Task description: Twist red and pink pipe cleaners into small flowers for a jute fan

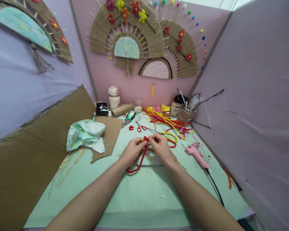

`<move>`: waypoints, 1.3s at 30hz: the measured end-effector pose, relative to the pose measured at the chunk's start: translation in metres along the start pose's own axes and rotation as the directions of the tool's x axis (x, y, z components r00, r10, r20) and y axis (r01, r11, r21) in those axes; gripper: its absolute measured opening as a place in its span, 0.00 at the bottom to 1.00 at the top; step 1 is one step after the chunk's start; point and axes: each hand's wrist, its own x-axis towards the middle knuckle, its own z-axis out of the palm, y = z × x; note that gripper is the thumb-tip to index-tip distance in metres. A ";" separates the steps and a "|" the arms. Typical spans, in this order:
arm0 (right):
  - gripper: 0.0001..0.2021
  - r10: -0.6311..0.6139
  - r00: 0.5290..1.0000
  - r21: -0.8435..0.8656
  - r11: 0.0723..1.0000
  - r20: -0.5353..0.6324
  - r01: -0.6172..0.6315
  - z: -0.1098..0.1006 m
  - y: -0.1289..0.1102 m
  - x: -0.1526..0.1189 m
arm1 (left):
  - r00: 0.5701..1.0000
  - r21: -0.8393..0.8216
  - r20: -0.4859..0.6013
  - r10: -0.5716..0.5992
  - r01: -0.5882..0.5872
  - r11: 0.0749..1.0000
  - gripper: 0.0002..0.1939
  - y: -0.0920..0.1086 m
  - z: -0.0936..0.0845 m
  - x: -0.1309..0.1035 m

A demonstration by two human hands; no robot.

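Observation:
Both hands meet over the middle of the table, pinching a red pipe cleaner (pixel 142 158) whose upper end is bent into small loops. My left hand (pixel 135 148) grips it from the left, thumb and fingertips together. From the other side my right hand (pixel 161 147) pinches the looped end. The loose length hangs down and curls left below my left hand. Beneath the hands lies a partly hidden woven fan piece (pixel 152 158) with a pale patterned centre. Just beyond them are red-handled scissors (pixel 141 128), yellow-handled scissors (pixel 170 136) and a small red flower (pixel 131 128).
A pink glue gun (pixel 197 156) with a black cord lies at right. Several coloured pipe cleaners (pixel 165 118) are heaped behind. At left are crumpled cloth (pixel 85 134), thin sticks (pixel 72 163) and cardboard (pixel 113 131). Green pruners (pixel 128 118) and a twine roll (pixel 122 109) lie farther back.

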 end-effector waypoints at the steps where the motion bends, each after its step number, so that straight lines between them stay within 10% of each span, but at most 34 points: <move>1: 0.09 0.005 1.000 0.021 1.000 0.013 -0.006 0.000 0.000 0.000 | 1.000 -0.011 -0.008 -0.007 0.007 1.000 0.14 0.000 -0.001 0.000; 19: 0.15 0.200 0.961 0.305 0.918 0.193 -0.253 -0.001 -0.003 0.000 | 0.965 -0.299 0.122 -0.233 0.259 0.918 0.14 0.013 -0.003 -0.001; 39: 0.09 0.227 0.937 0.345 0.885 0.265 -0.313 -0.001 -0.013 0.000 | 0.979 0.014 0.144 -0.142 0.141 0.990 0.13 0.014 -0.006 -0.002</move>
